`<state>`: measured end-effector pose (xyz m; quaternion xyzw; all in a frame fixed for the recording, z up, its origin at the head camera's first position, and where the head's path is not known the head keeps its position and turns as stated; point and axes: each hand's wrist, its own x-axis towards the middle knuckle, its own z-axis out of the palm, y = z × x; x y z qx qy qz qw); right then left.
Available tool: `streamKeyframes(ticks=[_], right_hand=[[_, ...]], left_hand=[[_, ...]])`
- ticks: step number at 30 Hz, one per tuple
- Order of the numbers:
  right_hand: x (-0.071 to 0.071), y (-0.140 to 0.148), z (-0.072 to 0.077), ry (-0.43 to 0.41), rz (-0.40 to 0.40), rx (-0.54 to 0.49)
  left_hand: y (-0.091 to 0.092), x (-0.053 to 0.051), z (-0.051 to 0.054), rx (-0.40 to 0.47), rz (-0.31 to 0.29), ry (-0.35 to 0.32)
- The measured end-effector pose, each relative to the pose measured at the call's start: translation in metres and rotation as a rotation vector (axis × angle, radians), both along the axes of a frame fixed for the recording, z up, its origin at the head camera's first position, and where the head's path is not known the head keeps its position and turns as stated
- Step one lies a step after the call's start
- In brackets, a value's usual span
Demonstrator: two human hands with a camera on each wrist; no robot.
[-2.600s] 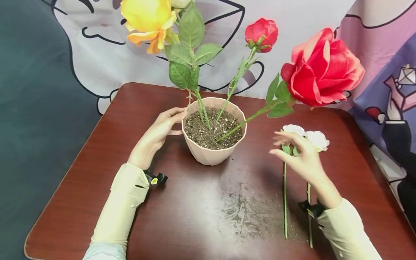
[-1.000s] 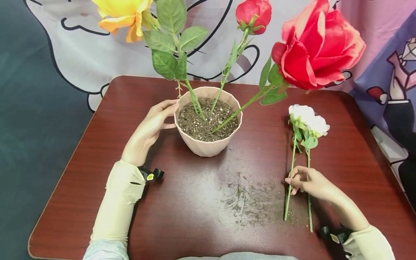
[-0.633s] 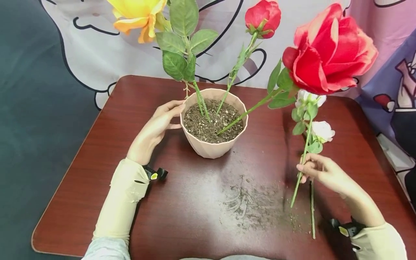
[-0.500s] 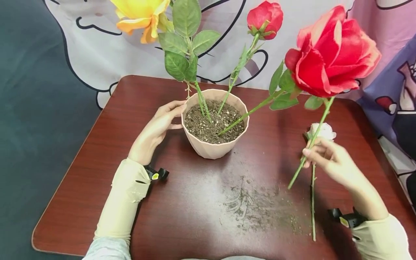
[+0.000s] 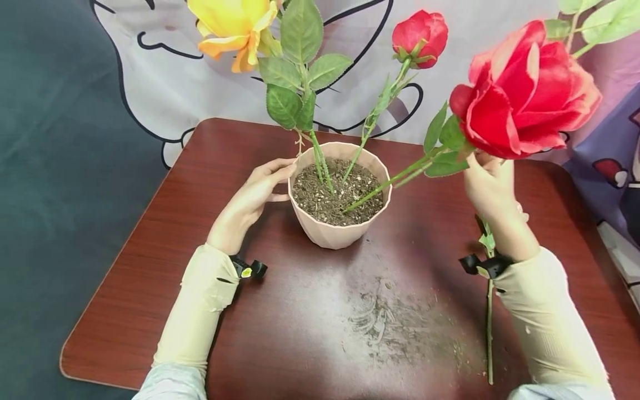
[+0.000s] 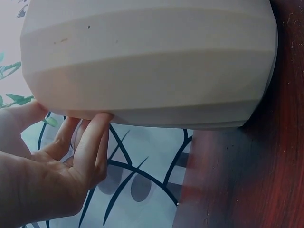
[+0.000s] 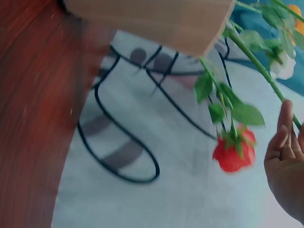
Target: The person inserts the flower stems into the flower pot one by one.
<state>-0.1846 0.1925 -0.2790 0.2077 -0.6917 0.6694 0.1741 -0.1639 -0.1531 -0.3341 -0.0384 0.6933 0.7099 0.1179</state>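
Observation:
A pale pink flower pot (image 5: 332, 230) of soil stands on the table, holding a yellow rose (image 5: 235, 30), a red rosebud (image 5: 420, 39) and a large red rose (image 5: 525, 100). My left hand (image 5: 245, 203) rests its fingertips against the pot's left side near the rim; the left wrist view shows the fingers (image 6: 90, 147) touching the outer wall. My right hand (image 5: 495, 191), partly hidden behind the large red rose, pinches a rose stem (image 7: 261, 69). That stem slants toward the pot's right rim, its leaves (image 5: 607, 22) at top right. The held bloom is outside the head view.
One white rose lies on the table's right side, its stem (image 5: 490, 333) showing below my right wrist and its bloom mostly hidden. Spilled soil (image 5: 380, 322) smears the table (image 5: 280, 333) in front of the pot. A printed curtain (image 5: 165, 83) hangs behind.
My right hand came down to the white roses, took one by its stem, lifted it and carried it up behind the large red rose, stem end toward the pot. My left hand stayed at the pot.

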Motion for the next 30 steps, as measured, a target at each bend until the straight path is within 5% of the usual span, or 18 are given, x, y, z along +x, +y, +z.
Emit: streamKeyframes(ticks=[7,11,16,25,30], right_hand=[[-0.016,-0.036,-0.011,0.067,0.097,0.211],[-0.017,-0.047,-0.022,0.162,0.066,0.396],[-0.020,-0.054,-0.032,0.191,0.152,0.442],[-0.024,-0.061,-0.048,0.246,0.169,0.508],[-0.022,-0.060,-0.050,0.181,0.155,0.528]], left_hand=[[0.002,0.000,-0.001,0.005,-0.006,-0.002],[0.003,0.000,-0.002,0.001,-0.010,0.001],[0.002,-0.001,-0.004,0.003,-0.006,-0.001],[-0.001,0.001,-0.004,0.008,0.009,0.008],[0.001,-0.001,-0.002,-0.004,0.009,0.008]])
